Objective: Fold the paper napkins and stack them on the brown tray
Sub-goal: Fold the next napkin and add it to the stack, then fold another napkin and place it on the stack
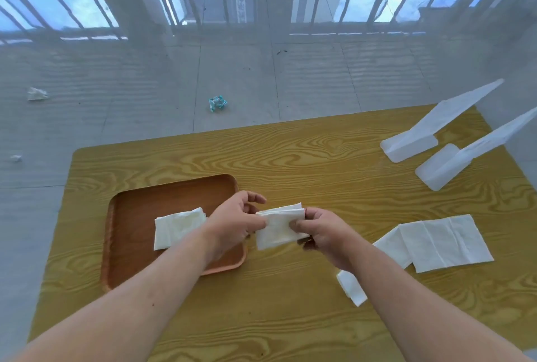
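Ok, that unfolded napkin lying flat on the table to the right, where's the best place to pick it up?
Take the unfolded napkin at its far right corner, coming from the right with the right hand. It lies flat on the table, and that corner is bare, away from the overlapping sheet on its left.

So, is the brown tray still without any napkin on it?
No, one folded napkin already lies on the brown tray, while both hands hold a second napkin beside it.

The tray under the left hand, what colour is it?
The tray is reddish-brown wood, clearest in the head view.
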